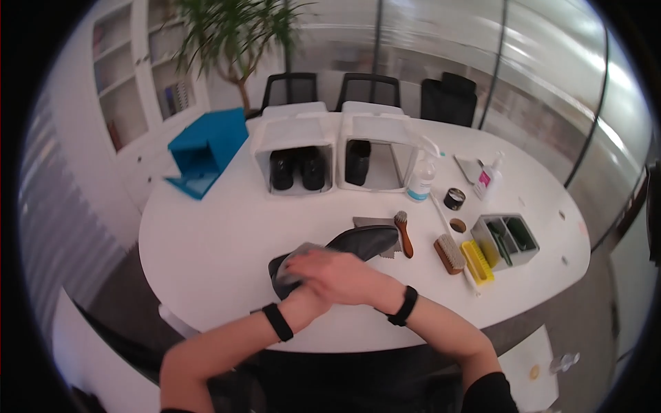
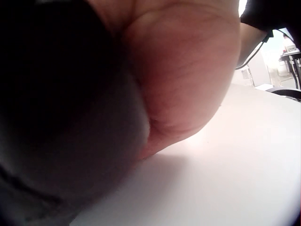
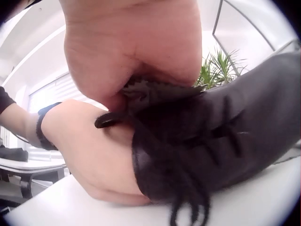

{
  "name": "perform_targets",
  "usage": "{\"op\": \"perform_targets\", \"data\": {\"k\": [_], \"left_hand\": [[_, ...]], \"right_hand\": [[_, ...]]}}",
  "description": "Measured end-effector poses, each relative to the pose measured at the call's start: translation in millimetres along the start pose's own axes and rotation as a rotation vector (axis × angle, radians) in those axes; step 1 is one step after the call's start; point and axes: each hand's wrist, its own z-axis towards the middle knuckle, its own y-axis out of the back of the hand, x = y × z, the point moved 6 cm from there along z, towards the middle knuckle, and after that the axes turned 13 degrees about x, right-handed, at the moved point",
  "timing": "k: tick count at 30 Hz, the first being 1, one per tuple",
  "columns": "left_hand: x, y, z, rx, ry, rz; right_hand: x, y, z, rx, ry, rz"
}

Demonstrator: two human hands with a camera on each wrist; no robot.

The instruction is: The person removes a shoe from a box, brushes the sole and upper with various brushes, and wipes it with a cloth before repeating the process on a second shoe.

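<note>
A black leather lace-up shoe (image 1: 365, 239) lies on its side near the front of the white table (image 1: 206, 255), its laces hanging loose in the right wrist view. My left hand (image 3: 94, 160) holds it at the ankle opening, its fingers hidden in the shoe. Across the left hand reaches my right hand (image 1: 344, 277), gripping a grey cloth (image 3: 157, 93) with a zigzag edge against the shoe's upper side. In the left wrist view, the dark, blurred shoe (image 2: 89, 155) sits against the left palm.
Beyond the shoe lie a small wooden-handled brush (image 1: 405, 237) and another grey cloth (image 1: 368, 221). To the right are a wooden brush (image 1: 449, 255), yellow brush (image 1: 476, 261), grey caddy (image 1: 490, 249), round tin (image 1: 454, 199) and pump bottle (image 1: 421, 180). White boxes (image 1: 337, 165) hold black shoes; a blue box (image 1: 224, 141) stands left.
</note>
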Motion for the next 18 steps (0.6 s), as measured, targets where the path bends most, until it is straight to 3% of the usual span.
{"op": "perform_targets", "data": {"k": [1,2,4,5,7,12,14,15,17,18], "left_hand": [[6,5,-3,-0.01,0.043,-0.087],[11,11,-6,-0.018,0.083,-0.177],[20,24,-10,-0.034,0.151,-0.362],[24,30,-12,-0.039,0.187,-0.457],[34,32,-16,-0.042,0.285,-0.666],[39,35,-19,-0.114,0.188,-0.652],[41,38,-16,0.068,0.198,-0.926],[40,41,-19,0.07,0.202,-0.933],[43,34,-23,0.223,0.378,-0.855],[43,25,-23,0.206,0.398,-0.861]], "right_hand": [[1,-5,11,0.06,0.07,0.042],[-1,-1,19,0.0,0.048,0.041],[-4,-10,27,0.267,0.068,0.218],[-9,-5,31,0.209,0.04,0.218],[-11,-11,33,0.365,0.021,0.254],[-11,-4,17,0.256,-0.036,0.193],[-5,25,-10,0.292,-0.192,0.062],[-28,13,-15,0.088,-0.086,0.048],[-35,26,-38,0.065,-0.101,0.012],[-41,26,-47,0.068,-0.102,0.01]]}}
